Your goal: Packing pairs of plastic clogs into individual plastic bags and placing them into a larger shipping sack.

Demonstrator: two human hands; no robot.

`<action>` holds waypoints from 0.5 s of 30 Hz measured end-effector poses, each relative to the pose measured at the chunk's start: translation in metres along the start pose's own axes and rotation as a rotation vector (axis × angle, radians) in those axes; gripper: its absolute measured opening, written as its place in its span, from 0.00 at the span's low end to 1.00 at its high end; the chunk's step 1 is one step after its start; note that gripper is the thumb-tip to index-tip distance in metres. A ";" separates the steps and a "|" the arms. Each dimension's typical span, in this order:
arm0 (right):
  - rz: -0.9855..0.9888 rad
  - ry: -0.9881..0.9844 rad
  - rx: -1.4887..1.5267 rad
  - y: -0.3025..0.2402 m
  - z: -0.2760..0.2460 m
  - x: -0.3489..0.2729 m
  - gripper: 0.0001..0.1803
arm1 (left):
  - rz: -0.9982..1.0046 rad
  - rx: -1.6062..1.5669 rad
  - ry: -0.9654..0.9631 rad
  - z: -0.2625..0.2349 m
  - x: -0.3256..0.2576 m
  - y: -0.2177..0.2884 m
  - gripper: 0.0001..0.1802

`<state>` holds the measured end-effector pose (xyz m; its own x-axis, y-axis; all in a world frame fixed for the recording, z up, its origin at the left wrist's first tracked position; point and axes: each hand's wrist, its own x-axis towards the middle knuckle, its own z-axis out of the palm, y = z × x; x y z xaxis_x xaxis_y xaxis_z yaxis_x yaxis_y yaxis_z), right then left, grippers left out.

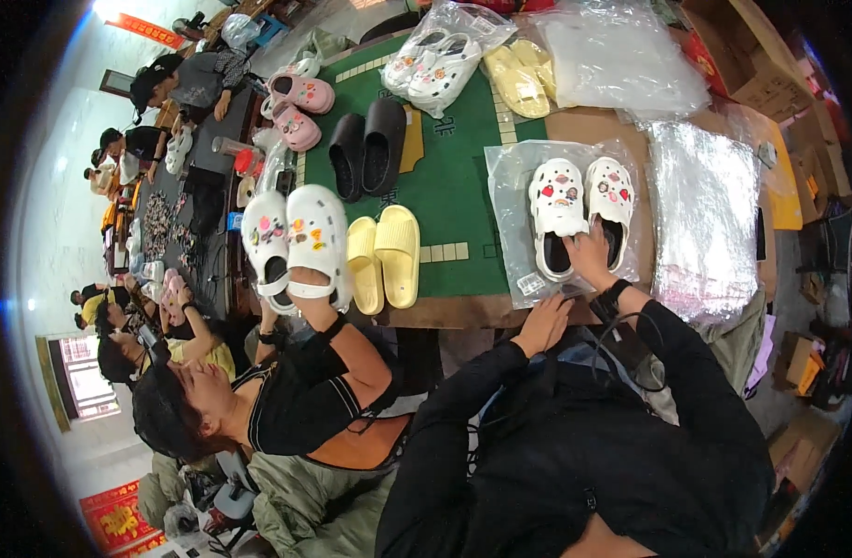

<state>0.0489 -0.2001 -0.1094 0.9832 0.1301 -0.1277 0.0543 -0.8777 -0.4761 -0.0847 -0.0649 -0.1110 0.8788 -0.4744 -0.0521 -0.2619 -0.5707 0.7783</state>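
Note:
A pair of white clogs lies side by side on a clear plastic bag (510, 219) at the table's near right. Colourful charms dot the toes of both the left clog (558, 191) and the right clog (609, 186). My right hand (591, 258) is closed at the inner heel side of the left clog, some fingers reaching into its opening; the exact grip is partly hidden. Close by, at the table edge below the bag, my left hand (543, 325) rests with fingers stretched out, holding nothing.
To my left a co-worker holds another pair of white clogs (312, 232). Yellow slides (396, 258), black slippers (383, 149) and pink clogs (297, 126) stand on the green mat (454, 200). Stacked clear bags (703, 219) lie right; a cardboard box (756, 56) stands far right.

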 end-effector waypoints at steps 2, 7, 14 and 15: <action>0.183 0.034 -0.022 -0.014 -0.007 0.008 0.21 | 0.045 0.348 0.027 0.012 0.003 -0.004 0.23; 0.170 0.127 -0.004 -0.003 0.005 0.017 0.16 | -0.088 0.424 -0.224 0.015 0.019 -0.013 0.24; 0.199 0.126 0.437 0.009 -0.066 0.000 0.12 | -0.081 0.358 -0.289 -0.009 0.018 -0.018 0.23; 0.298 0.069 0.498 0.013 -0.082 -0.006 0.12 | -0.051 0.388 -0.234 -0.008 0.020 -0.015 0.22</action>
<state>0.0582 -0.2506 -0.0434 0.9536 -0.1340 -0.2695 -0.2979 -0.5474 -0.7820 -0.0600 -0.0601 -0.1190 0.7926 -0.5520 -0.2589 -0.3896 -0.7852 0.4813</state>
